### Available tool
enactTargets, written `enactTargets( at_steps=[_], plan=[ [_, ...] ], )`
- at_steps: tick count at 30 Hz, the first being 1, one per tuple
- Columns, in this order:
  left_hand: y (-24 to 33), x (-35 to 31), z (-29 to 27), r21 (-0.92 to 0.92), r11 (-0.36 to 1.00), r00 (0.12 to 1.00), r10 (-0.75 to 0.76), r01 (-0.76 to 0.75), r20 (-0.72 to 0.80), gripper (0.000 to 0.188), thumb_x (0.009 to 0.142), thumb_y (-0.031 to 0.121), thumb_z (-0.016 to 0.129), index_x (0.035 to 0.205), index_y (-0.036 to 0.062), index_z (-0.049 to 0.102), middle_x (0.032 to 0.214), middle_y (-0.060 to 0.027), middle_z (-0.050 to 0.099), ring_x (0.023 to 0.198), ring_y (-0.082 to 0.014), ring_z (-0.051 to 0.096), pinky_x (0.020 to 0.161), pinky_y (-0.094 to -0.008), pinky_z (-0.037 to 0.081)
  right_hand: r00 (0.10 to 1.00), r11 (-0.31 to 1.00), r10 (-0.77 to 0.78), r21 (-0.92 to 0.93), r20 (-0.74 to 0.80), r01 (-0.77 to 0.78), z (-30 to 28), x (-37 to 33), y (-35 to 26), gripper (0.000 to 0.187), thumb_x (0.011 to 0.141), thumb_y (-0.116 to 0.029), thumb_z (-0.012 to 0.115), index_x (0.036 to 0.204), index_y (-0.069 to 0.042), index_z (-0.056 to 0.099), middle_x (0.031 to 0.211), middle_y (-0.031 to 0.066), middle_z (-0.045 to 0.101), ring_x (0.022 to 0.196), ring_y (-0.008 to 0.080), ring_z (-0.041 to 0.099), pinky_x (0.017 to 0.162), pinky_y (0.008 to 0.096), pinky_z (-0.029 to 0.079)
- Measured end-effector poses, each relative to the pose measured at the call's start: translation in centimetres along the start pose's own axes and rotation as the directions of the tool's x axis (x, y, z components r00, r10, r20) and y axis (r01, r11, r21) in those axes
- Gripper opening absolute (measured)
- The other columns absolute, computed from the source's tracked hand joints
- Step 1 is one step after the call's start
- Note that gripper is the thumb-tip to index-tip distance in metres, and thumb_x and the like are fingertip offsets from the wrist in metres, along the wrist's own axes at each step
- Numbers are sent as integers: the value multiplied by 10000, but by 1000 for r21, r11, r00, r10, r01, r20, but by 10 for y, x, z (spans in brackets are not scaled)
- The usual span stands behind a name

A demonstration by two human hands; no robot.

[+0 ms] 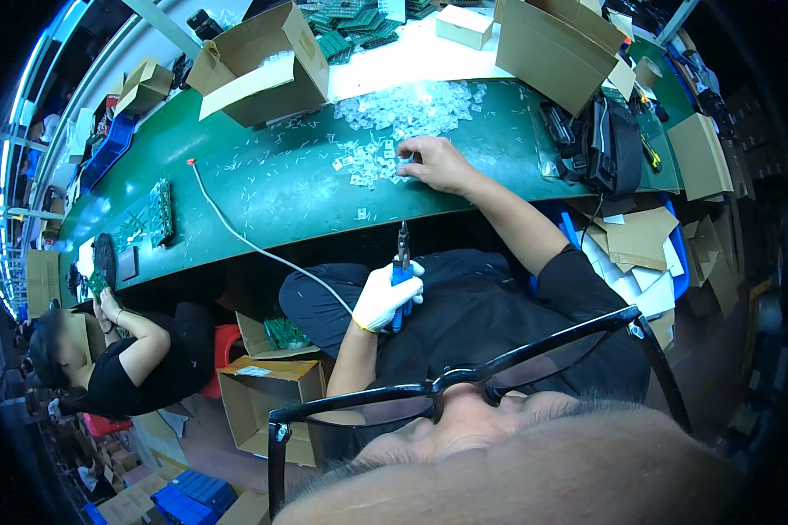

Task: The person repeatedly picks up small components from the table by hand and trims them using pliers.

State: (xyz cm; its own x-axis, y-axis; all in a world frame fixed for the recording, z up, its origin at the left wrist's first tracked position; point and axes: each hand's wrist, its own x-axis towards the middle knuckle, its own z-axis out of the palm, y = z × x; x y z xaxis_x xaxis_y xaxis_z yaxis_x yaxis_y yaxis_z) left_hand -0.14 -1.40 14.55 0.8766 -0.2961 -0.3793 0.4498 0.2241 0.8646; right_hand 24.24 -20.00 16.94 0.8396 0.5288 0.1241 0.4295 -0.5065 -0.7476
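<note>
Head view, with the clock read from its middle, takes in a long green table (298, 192) sweeping from nine o'clock through twelve to two. At eight o'clock sits a co-worker (131, 350) in dark clothes. One open box (311, 66) stands at eleven o'clock, another open box (556, 57) at one, and a black bag (617, 149) lies at two.

Between the two boxes, at twelve o'clock, spreads a large pile (411, 107) of small clear pieces. The bare right hand (442, 166) reaches in from one o'clock; its thumb and forefinger curl together at the edge of a smaller heap (368, 166) of similar pieces, nearer the person. Whether the fingertips pinch a piece cannot be told. The left hand (390, 293), in a white glove, is near the middle and wraps its fingers around blue-handled pliers (401, 273), tip toward twelve; no piece shows at the tip.

A single piece (362, 213) lies apart at eleven o'clock, near the table's edge. Thin pale slivers are strewn about the table.

The work looks partly done: the slivers suggest some trimming has happened, and the two groups could be finished and unfinished pieces, though which is which cannot be told.
</note>
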Motion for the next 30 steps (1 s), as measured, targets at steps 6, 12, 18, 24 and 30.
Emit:
enactTargets(
  at_steps=[6,12,18,24,30],
  plan=[
    [1,-7,-5,-50,999,998,-25,23,-50,290,976,116,759,1218,-20,673,928,-60,720,814,-135,712,759,-274,561,958,972,-77,-236,-276,10,0,6,35,175,918,-168,743,1048,-52,762,1045,186,738,1041,410,707,907,515,566],
    [-5,5,-8,-28,1000,1000,3,-3,-12,307,972,129,765,1229,-15,677,928,-56,719,810,-132,710,763,-278,559,982,952,-60,-307,-181,2,2,2,42,159,913,-143,746,1049,-64,769,1036,157,701,1033,397,692,907,503,561],
    [-3,6,-8,-47,999,1000,-1,1,11,312,976,137,767,1232,-16,673,933,-52,720,820,-126,709,769,-278,556,962,958,-179,-259,-205,123,-2,-14,55,170,904,-85,737,1067,-41,752,1020,165,710,1041,389,682,916,488,555],
    [-6,4,-8,-37,999,1000,6,-6,16,309,980,143,768,1231,-12,675,936,-46,724,829,-122,712,761,-271,553,947,985,-119,-154,-297,76,-1,-20,51,235,894,-90,754,1120,-31,733,1087,175,745,1060,389,695,944,469,563],
    [-3,3,-7,8,1000,1000,-18,18,21,341,976,151,763,1253,-21,660,960,-67,713,868,-154,710,800,-303,574,954,997,-62,-70,-294,43,-2,-21,40,251,901,-106,760,1138,-31,726,1101,182,752,1038,374,719,938,464,571]
  ],
)
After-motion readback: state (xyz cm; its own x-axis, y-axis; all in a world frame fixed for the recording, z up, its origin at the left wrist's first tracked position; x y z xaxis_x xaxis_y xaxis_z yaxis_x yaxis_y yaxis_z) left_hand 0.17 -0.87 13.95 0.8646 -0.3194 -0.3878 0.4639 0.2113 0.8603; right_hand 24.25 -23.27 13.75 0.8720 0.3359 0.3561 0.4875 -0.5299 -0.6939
